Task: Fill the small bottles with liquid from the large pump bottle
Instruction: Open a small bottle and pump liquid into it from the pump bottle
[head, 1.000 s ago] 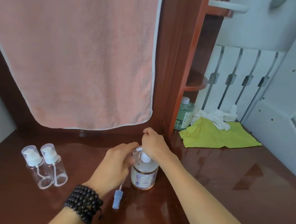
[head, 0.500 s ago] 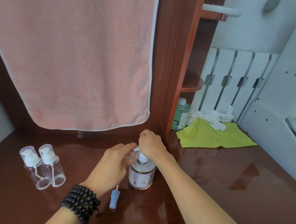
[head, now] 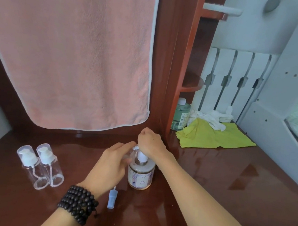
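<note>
Hands: R [head: 151,143] on pump bottle [head: 140,174], L [head: 110,166] holds sm. bottle [head: 134,149].

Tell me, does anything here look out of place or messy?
A little. A blue spray cap with its tube lies loose on the table, off any bottle. Behind, a yellow cloth and white rags sit crumpled in a heap. No spill shows, and the two small bottles stand upright.
</note>
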Available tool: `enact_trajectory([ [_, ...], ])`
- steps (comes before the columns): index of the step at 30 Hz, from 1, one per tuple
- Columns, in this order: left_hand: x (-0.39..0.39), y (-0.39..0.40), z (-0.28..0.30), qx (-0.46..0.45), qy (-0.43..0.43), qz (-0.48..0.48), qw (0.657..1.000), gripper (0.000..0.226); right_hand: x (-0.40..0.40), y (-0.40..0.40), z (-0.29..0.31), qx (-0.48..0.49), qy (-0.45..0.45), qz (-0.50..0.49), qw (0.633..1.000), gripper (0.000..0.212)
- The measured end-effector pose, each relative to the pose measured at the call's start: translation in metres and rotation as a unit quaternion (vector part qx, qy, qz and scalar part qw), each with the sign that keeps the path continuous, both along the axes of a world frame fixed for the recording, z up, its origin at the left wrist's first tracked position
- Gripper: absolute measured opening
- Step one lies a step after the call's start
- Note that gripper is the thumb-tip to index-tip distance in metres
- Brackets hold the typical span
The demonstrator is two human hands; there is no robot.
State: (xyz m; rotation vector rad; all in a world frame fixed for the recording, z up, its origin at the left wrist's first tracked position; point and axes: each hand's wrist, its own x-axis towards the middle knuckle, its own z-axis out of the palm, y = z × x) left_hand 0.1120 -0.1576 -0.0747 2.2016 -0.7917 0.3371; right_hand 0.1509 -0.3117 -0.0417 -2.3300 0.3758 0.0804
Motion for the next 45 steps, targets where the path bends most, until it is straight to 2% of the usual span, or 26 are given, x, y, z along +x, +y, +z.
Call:
enact_trajectory([
  [11, -0.002, -0.002, -0.004, 0.016, 0.005, 0.014, 1.0, 0.053, -0.002, 0.0, -0.008, -0.002, -0.006, -0.003, 1.0, 0.038],
  [18, 0.0, -0.003, 0.003, 0.007, 0.007, 0.019, 1.0, 0.051, 0.006, 0.001, -0.004, 0.038, -0.026, -0.001, 0.999, 0.037],
  [23, 0.0, -0.003, -0.006, 0.014, 0.022, 0.026, 0.999, 0.05, 0.001, 0.001, -0.013, 0.029, -0.012, 0.002, 0.999, 0.045],
  [30, 0.001, -0.002, 0.008, 0.011, 0.0, 0.017, 1.0, 0.05, 0.006, 0.001, -0.003, 0.057, -0.04, 0.004, 0.998, 0.03],
  [34, 0.001, -0.004, -0.005, 0.028, 0.015, 0.023, 0.999, 0.051, 0.001, 0.001, -0.015, 0.081, -0.018, -0.01, 0.997, 0.054],
  [36, 0.001, -0.003, -0.005, 0.03, 0.015, 0.022, 0.999, 0.051, -0.001, 0.001, -0.015, 0.085, -0.017, -0.009, 0.996, 0.054],
  [41, 0.002, 0.0, 0.008, 0.019, -0.005, 0.009, 1.0, 0.051, 0.005, -0.002, -0.004, 0.078, -0.064, -0.002, 0.995, 0.037],
  [45, 0.004, -0.003, -0.002, 0.026, 0.003, 0.023, 0.999, 0.052, 0.004, -0.001, -0.013, 0.087, -0.053, -0.005, 0.995, 0.049],
])
